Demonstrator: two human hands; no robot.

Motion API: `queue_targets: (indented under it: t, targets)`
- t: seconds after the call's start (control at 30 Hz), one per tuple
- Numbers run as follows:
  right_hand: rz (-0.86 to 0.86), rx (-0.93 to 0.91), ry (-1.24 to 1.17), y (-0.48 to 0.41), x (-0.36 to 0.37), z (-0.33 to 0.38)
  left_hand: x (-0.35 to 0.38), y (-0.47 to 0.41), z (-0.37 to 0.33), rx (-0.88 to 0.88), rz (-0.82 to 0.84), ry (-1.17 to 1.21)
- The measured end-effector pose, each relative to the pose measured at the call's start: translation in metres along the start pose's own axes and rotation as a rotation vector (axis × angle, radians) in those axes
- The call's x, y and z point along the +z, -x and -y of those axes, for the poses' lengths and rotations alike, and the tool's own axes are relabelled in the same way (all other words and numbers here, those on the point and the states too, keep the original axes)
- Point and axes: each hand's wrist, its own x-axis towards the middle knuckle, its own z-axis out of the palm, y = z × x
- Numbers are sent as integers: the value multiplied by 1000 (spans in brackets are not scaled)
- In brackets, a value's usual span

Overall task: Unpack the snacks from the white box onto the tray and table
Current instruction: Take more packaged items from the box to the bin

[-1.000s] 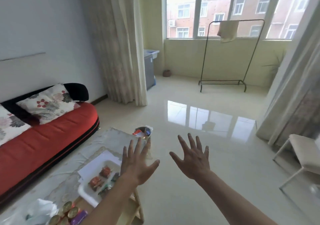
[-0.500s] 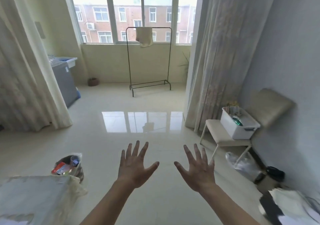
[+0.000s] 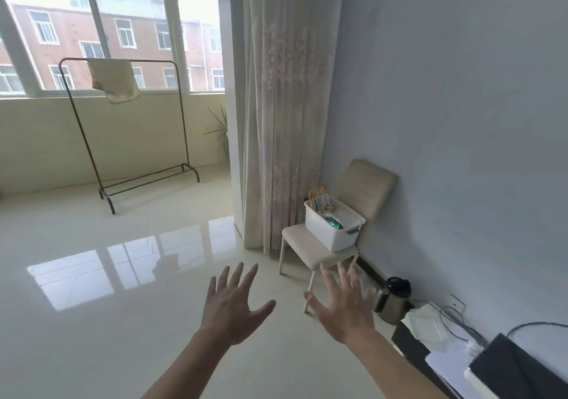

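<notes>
both hands are held out in front of the person, backs up, above the glossy floor [image 3: 107, 321]. the left hand [image 3: 233, 309] has its fingers spread wide and straight, thumb stuck out sideways, holding nothing and touching nothing. the right hand [image 3: 345, 311] is the same, splayed flat and empty. from here its fingertips line up with the front legs of the beige chair [image 3: 367, 185], without touching them. the white box [image 3: 327, 234] sits on that chair's seat, open-topped, close to the backrest. gold and pale packets [image 3: 319, 200] stick up at the end of the box nearest the curtain [image 3: 282, 106], which hangs just left of the chair. a green packet [image 3: 334, 222] lies inside. a dark-topped flask [image 3: 393, 301] stands on the floor to the chair's right.
</notes>
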Motion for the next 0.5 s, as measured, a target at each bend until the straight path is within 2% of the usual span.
queue_targets:
  t: [0.2, 0.5]
  targets:
    - [-24, 75, -9, -44, 8, 6, 2, -74, 4, 123, 44, -7]
    - [-5, 175, -40, -130, 38, -23, 41, -181, -13, 235, 105, -30]
